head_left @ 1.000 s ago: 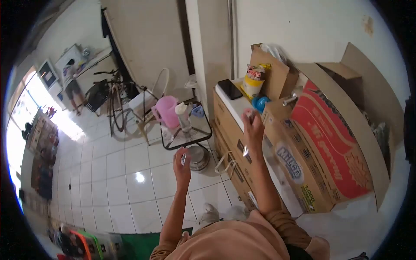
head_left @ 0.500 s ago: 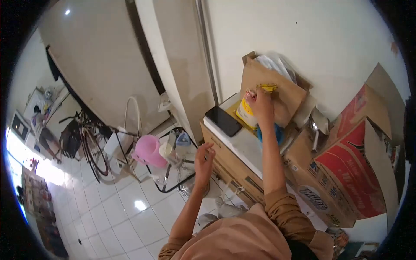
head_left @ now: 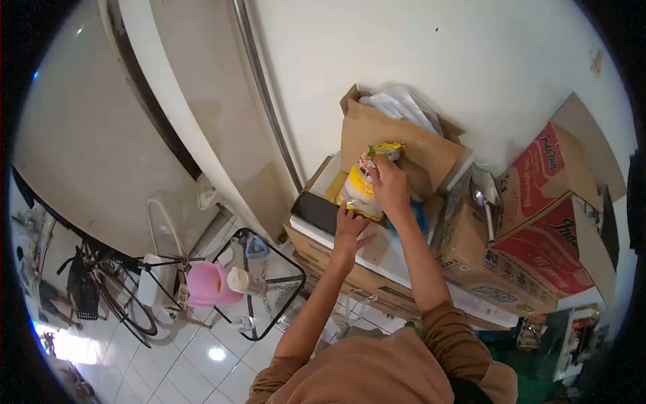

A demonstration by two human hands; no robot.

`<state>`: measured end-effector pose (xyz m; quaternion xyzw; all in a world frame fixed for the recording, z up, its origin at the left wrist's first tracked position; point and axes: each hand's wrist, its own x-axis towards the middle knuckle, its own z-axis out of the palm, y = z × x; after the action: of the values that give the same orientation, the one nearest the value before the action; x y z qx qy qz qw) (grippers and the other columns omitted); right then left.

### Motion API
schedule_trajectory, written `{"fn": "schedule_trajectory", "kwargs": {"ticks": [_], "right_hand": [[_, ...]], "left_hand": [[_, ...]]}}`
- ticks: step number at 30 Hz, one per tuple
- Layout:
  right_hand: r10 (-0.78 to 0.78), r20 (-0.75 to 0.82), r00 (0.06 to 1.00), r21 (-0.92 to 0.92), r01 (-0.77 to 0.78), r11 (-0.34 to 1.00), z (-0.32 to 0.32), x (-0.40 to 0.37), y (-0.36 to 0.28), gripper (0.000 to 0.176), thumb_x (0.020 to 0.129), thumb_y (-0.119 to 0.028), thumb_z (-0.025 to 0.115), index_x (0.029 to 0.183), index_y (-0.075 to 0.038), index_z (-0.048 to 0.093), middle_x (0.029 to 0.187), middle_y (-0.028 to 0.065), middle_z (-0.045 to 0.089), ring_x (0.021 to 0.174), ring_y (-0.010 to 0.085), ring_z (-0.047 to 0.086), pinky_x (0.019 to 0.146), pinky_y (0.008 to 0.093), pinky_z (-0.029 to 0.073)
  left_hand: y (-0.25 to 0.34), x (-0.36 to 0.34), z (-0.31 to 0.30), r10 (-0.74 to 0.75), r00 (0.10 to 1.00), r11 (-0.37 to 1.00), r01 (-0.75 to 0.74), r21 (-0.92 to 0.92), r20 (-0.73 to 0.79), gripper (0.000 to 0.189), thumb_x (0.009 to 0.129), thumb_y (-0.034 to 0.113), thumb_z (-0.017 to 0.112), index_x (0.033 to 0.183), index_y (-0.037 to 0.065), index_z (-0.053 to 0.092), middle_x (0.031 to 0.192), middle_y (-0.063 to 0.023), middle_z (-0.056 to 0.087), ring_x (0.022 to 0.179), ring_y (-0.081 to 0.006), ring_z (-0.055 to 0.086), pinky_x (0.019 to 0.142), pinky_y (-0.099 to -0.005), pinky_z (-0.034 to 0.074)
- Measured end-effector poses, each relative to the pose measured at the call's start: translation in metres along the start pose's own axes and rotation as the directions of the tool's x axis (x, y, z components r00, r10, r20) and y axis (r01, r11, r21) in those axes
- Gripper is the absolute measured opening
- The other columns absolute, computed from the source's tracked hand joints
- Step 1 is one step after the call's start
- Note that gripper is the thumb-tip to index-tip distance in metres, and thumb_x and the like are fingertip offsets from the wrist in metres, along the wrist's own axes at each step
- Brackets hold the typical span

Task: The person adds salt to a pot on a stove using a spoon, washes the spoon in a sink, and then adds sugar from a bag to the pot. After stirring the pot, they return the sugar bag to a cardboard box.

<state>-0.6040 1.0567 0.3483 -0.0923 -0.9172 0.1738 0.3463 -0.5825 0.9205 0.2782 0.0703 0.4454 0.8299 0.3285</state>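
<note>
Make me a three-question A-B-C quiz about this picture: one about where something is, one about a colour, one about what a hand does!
1. Where is the black phone?
A. beside the packet
B. on the floor
C. inside a bag

2. What colour is the jug?
A. green
B. pink
C. black

3. The right hand is:
A. hanging free
B. holding a spoon
C. gripping the packet

Answers: 1A, it lies right next to the packet; 2B, it is plainly pink; 3C, its fingers close on the packet's top.

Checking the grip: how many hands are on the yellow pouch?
2. The right hand grasps the yellow pouch near its top; the left hand touches its lower edge. No other hands show.
</note>
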Motion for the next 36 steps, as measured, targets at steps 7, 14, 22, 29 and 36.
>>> {"fn": "schedule_trajectory", "kwargs": {"ticks": [7, 14, 22, 29, 36], "right_hand": [[-0.220, -0.120, 0.968, 0.048, 0.228, 0.973, -0.010, 0.000, -0.026, 0.018, 0.075, -0.007, 0.059, 0.093, -0.006, 0.057, 0.082, 0.0127, 0.060, 0.074, 0.0316, 0.060, 0.064, 0.0403, 0.049], [-0.417, -0.142, 0.898, 0.030, 0.425, 0.905, -0.079, 0.001, -0.084, 0.025, 0.070, -0.010, 0.063, 0.094, -0.012, 0.060, 0.077, 0.0056, 0.058, 0.068, 0.0231, 0.060, 0.059, 0.0343, 0.049], [-0.567, -0.133, 0.813, -0.040, 0.567, 0.822, -0.157, -0.080, -0.127, 0.027, 0.065, -0.015, 0.064, 0.091, -0.010, 0.062, 0.068, 0.0047, 0.051, 0.054, 0.0194, 0.054, 0.046, 0.0302, 0.045], [-0.563, -0.141, 0.815, 0.031, 0.572, 0.820, -0.204, -0.200, -0.128, 0.019, 0.065, -0.010, 0.064, 0.083, -0.004, 0.060, 0.057, 0.0018, 0.039, 0.047, 0.0167, 0.046, 0.037, 0.0287, 0.035], [-0.213, -0.057, 0.975, -0.007, 0.213, 0.977, -0.289, -0.343, -0.118, 0.023, 0.068, -0.014, 0.066, 0.087, -0.005, 0.056, 0.059, 0.0035, 0.041, 0.049, 0.0188, 0.050, 0.038, 0.0305, 0.035]], "left_hand": [[-0.004, 0.009, 0.001, 0.046, 0.998, 0.967, -0.034, -0.254, 0.041, 0.063, 0.090, 0.025, 0.042, 0.141, 0.017, 0.006, 0.128, -0.0097, 0.034, 0.113, -0.0242, 0.044, 0.091, -0.0432, 0.042], [0.026, -0.012, -0.007, -0.076, 0.994, 0.862, 0.106, -0.496, 0.080, 0.073, 0.085, 0.057, 0.045, 0.137, 0.012, 0.019, 0.132, -0.0101, 0.033, 0.115, -0.0283, 0.043, 0.091, -0.0446, 0.042], [0.012, -0.091, -0.041, 0.191, 0.820, 0.305, 0.472, -0.827, 0.539, 0.078, 0.081, 0.064, 0.041, 0.136, 0.010, 0.028, 0.134, -0.0177, 0.036, 0.116, -0.0398, 0.042, 0.092, -0.0533, 0.042], [-0.064, -0.172, -0.061, -0.177, 0.733, 0.639, 0.594, -0.490, 0.657, 0.068, 0.084, 0.056, 0.044, 0.134, 0.010, 0.032, 0.131, -0.0146, 0.040, 0.117, -0.0341, 0.044, 0.094, -0.0503, 0.041], [-0.134, -0.231, 0.000, -0.526, 0.342, 0.481, 0.875, -0.060, 0.778, 0.065, 0.084, 0.053, 0.045, 0.131, 0.010, 0.036, 0.128, -0.0140, 0.044, 0.115, -0.0313, 0.046, 0.094, -0.0484, 0.041]]}}
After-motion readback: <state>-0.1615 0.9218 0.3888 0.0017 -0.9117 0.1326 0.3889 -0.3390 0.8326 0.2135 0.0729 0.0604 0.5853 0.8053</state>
